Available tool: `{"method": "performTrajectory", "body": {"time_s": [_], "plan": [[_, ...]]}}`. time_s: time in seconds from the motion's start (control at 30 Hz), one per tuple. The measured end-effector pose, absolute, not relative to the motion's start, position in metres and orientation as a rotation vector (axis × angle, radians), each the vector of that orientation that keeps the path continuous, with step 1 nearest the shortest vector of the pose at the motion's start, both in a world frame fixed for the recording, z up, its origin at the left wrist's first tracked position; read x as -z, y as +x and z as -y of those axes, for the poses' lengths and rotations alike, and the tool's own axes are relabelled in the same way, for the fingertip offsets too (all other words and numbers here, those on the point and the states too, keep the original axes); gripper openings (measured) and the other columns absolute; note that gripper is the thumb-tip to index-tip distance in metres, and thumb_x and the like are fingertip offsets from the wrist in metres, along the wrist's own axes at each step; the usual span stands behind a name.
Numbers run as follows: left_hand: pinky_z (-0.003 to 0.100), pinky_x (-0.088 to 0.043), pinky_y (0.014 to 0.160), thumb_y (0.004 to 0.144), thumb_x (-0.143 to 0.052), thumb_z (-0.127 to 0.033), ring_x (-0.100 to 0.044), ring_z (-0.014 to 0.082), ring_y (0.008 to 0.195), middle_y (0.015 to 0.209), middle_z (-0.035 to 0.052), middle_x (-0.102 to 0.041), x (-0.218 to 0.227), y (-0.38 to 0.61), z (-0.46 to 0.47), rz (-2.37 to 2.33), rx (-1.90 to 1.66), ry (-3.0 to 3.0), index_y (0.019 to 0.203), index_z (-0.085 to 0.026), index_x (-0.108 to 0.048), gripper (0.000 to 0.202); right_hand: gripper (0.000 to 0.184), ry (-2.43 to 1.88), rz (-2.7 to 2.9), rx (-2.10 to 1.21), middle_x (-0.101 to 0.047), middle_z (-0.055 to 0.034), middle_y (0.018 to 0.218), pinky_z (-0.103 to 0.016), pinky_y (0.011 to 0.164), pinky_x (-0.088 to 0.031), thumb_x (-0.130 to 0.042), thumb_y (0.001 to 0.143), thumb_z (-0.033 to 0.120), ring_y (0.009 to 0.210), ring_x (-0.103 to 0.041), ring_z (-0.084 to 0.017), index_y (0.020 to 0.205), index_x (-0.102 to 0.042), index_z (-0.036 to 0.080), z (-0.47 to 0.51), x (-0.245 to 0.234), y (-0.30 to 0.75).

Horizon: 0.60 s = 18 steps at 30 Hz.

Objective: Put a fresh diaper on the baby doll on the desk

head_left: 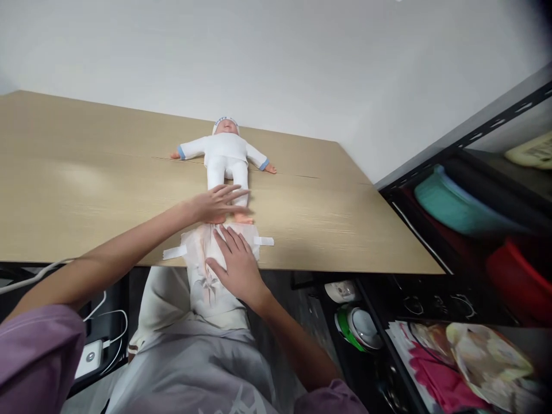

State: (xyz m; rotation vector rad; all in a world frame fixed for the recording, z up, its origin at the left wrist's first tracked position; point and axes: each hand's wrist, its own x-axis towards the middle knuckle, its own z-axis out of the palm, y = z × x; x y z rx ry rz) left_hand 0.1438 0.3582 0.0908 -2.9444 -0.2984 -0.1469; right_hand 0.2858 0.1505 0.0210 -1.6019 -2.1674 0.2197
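Observation:
A baby doll [226, 148] in a white outfit with blue cuffs lies on its back, arms spread and feet toward me. Just below its feet an unfolded diaper [199, 246] is spread out, its white side tabs sticking out left and right, and its near part hangs over the table's front edge. My left hand [219, 203] is over the doll's lower legs, fingers spread and holding nothing; whether it touches them I cannot tell. Flat on the diaper rests my right hand [238, 265], fingers stretched out, covering part of it.
The wood-coloured table [107, 190] runs up to a white wall [194, 57]. At right a black shelf rack holds a teal basin [461, 201], a red basin [521, 276] and cloths [448, 374]. A white cable [38, 276] passes by my left arm, above a white charger [89, 359].

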Motion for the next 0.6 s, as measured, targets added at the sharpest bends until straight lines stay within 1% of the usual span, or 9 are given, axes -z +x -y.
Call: {"method": "performTrajectory", "body": {"time_s": [0.03,0.1,0.17,0.23,0.3,0.37,0.43,0.5,0.6], "plan": [[0.057,-0.039,0.132,0.096,-0.071,-0.009,-0.039,0.0423,0.172,0.190,0.0104,-0.036,-0.089,0.150,-0.363,0.219,0.127,-2.961,0.167,-0.035,-0.059,0.077,0.076,-1.598,2.165,-0.224,-0.040,-0.0101,0.188,-0.059,0.146,-0.027,-0.055,0.118,0.058,0.177,-0.032,-0.032,0.184,-0.036,0.025,-0.150,-0.021,0.286],[0.053,-0.039,0.131,0.099,-0.070,-0.013,-0.047,0.0381,0.167,0.184,0.0080,-0.049,-0.086,0.158,-0.370,0.117,0.135,-3.000,0.154,-0.033,-0.069,0.059,0.077,-1.597,2.165,-0.235,-0.038,-0.0094,0.189,-0.059,0.146,-0.028,-0.056,0.117,0.058,0.177,-0.032,-0.032,0.184,-0.034,0.026,-0.149,-0.022,0.286],[0.051,-0.040,0.127,0.105,-0.064,-0.020,-0.057,0.0354,0.156,0.168,0.0083,-0.067,-0.086,0.164,-0.374,0.080,0.206,-3.050,0.138,-0.030,-0.077,0.036,0.079,-1.606,2.171,-0.253,-0.035,-0.0097,0.190,-0.059,0.146,-0.028,-0.057,0.117,0.059,0.178,-0.031,-0.032,0.185,-0.033,0.026,-0.149,-0.024,0.286],[0.050,-0.042,0.121,0.109,-0.061,-0.026,-0.064,0.0354,0.143,0.151,0.0111,-0.077,-0.090,0.168,-0.378,0.082,0.305,-3.118,0.127,-0.027,-0.080,0.026,0.081,-1.623,2.189,-0.277,-0.033,-0.0107,0.191,-0.060,0.146,-0.028,-0.057,0.116,0.061,0.178,-0.029,-0.032,0.185,-0.033,0.024,-0.150,-0.025,0.288],[0.049,-0.044,0.116,0.107,-0.061,-0.027,-0.065,0.0354,0.136,0.141,0.0125,-0.081,-0.100,0.171,-0.383,0.074,0.401,-3.211,0.124,-0.025,-0.080,0.025,0.082,-1.630,2.221,-0.308,-0.030,-0.0107,0.192,-0.061,0.147,-0.027,-0.055,0.117,0.063,0.179,-0.027,-0.032,0.184,-0.033,0.023,-0.155,-0.026,0.292],[0.047,-0.046,0.115,0.105,-0.062,-0.025,-0.066,0.0340,0.132,0.136,0.0119,-0.082,-0.115,0.173,-0.389,0.038,0.502,-3.316,0.127,-0.025,-0.080,0.028,0.082,-1.616,2.252,-0.343,-0.027,-0.0097,0.192,-0.062,0.147,-0.025,-0.053,0.117,0.065,0.180,-0.024,-0.031,0.185,-0.031,0.024,-0.163,-0.027,0.297],[0.046,-0.048,0.114,0.104,-0.064,-0.026,-0.068,0.0321,0.129,0.131,0.0106,-0.083,-0.135,0.174,-0.396,0.003,0.628,-3.409,0.129,-0.025,-0.079,0.029,0.082,-1.587,2.270,-0.374,-0.026,-0.0099,0.193,-0.063,0.147,-0.024,-0.052,0.117,0.067,0.181,-0.022,-0.031,0.186,-0.030,0.027,-0.175,-0.028,0.303],[0.045,-0.050,0.112,0.103,-0.072,-0.034,-0.070,0.0312,0.125,0.127,0.0097,-0.084,-0.155,0.174,-0.404,0.032,0.754,-3.468,0.129,-0.025,-0.080,0.029,0.082,-1.559,2.283,-0.377,-0.026,-0.0117,0.192,-0.064,0.147,-0.023,-0.051,0.117,0.068,0.181,-0.021,-0.032,0.185,-0.031,0.027,-0.191,-0.028,0.309],[0.044,-0.054,0.109,0.095,-0.086,-0.046,-0.073,0.0307,0.120,0.125,0.0085,-0.083,-0.180,0.172,-0.415,0.162,0.916,-3.506,0.127,-0.024,-0.080,0.040,0.079,-1.537,2.306,-0.342,-0.027,-0.0134,0.192,-0.065,0.147,-0.022,-0.050,0.118,0.066,0.181,-0.020,-0.032,0.185,-0.033,0.026,-0.224,-0.027,0.316]]}}
